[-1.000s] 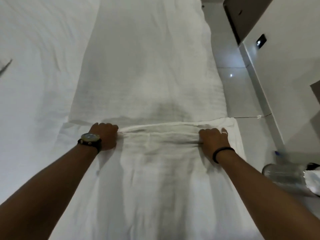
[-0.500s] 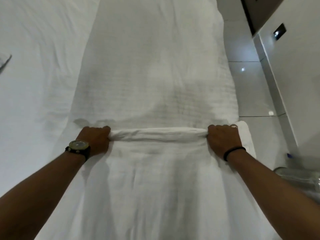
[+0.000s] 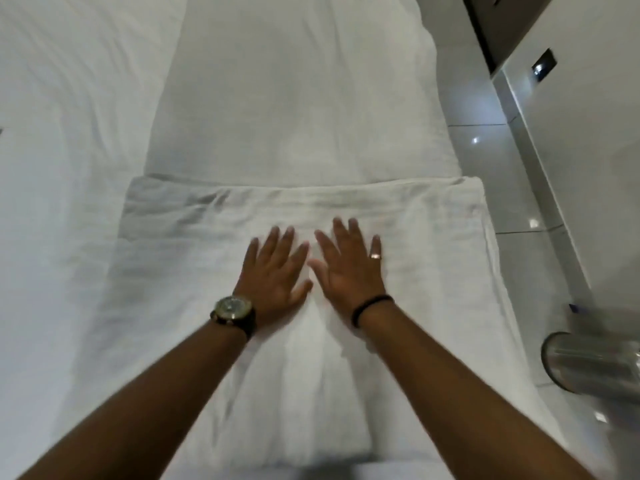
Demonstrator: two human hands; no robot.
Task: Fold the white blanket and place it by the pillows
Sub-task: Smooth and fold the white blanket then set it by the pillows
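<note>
The white blanket lies as a long strip down the bed, and its near end is folded over into a thicker layer whose far edge runs straight across the strip. My left hand, with a wristwatch, lies flat on top of this folded layer, fingers spread. My right hand, with a ring and a black wristband, lies flat beside it, almost touching it. Both palms face down and hold nothing. No pillows are in view.
The white bed sheet stretches to the left of the blanket. On the right are a glossy tiled floor, a white wall with a small dark switch plate, and a shiny metal cylinder near the bed's edge.
Both hands let go of the fold's edge at the blanket's sides and came together flat in the middle. The folded end now lies further up the strip, flat.
</note>
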